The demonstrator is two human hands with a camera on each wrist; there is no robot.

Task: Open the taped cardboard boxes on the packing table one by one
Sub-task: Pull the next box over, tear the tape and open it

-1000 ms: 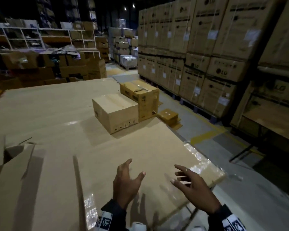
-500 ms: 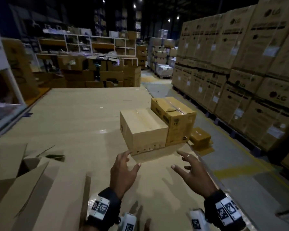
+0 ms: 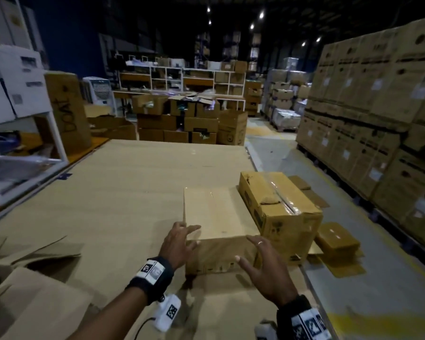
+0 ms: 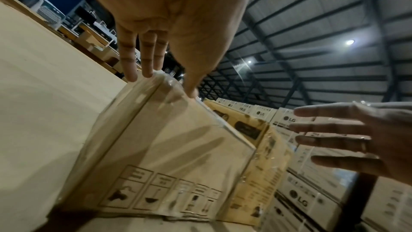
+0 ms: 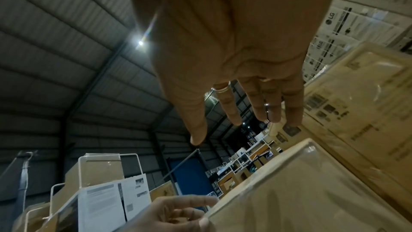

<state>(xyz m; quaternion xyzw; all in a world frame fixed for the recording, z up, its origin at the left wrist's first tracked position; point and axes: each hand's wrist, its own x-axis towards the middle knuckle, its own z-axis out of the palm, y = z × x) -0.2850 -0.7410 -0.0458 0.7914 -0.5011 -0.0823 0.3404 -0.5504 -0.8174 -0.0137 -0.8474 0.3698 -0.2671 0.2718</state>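
Note:
A plain cardboard box [image 3: 214, 212] wrapped in clear tape stands on the cardboard-covered packing table [image 3: 123, 192]. A yellow taped box [image 3: 277, 207] stands against its right side. My left hand [image 3: 188, 229] is open, and its fingers and thumb touch the plain box's near left top corner. In the left wrist view the left hand [image 4: 165, 84] straddles that corner of the plain box [image 4: 174, 147]. My right hand [image 3: 245, 249] is open with spread fingers, just off the box's near right corner. The right wrist view shows the right hand [image 5: 234, 130] above the plain box [image 5: 301, 183].
Opened, flattened cardboard [image 3: 35, 278] lies at the table's near left. Small flat boxes [image 3: 336, 239] lie on the floor past the table's right edge. Tall stacks of LG cartons [image 3: 378, 119] line the aisle on the right. A white rack [image 3: 15, 94] stands on the left.
Both hands have reached forward across the table to the plain box. The left hand now touches its near left corner. The view has closed in on the two boxes.

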